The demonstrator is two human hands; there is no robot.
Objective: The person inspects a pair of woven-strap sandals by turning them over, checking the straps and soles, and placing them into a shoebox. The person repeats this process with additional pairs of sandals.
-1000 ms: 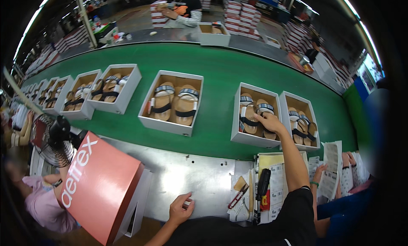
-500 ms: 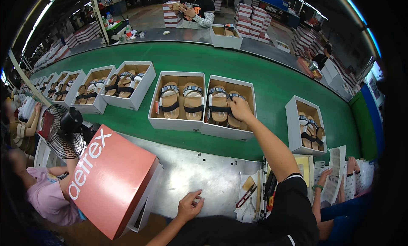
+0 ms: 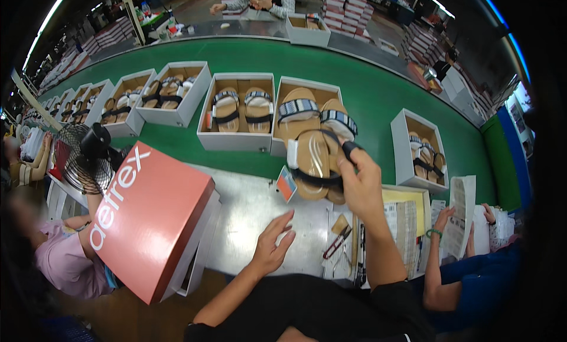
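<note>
My right hand [image 3: 361,179] grips a pair of tan sandals [image 3: 310,150] by a dark strap, with the fingers closed around it. Patterned bands and black straps cross the footbeds, and a small orange-and-blue tag [image 3: 286,184] hangs at the side. The pair is raised and tilted in front of a white shoebox [image 3: 323,89], hiding much of it. My left hand [image 3: 273,246] is over the metal tabletop [image 3: 239,224], fingers apart and holding nothing, a little below the sandals. Directly left of that shoebox, another open shoebox [image 3: 233,142] contains a similar pair.
More boxed sandals line the green conveyor belt [image 3: 360,85] to the left, and one box [image 3: 411,159] stands right. A red-lidded shoebox [image 3: 153,218] and black fan [image 3: 88,159] are at left. Red-handled snips [image 3: 336,244] lie on the table. Co-workers sit on both sides and opposite.
My right hand has lifted the sandals out of their box and brought them toward me over the table. My left hand has opened wider and risen slightly. The view has shifted a little.
</note>
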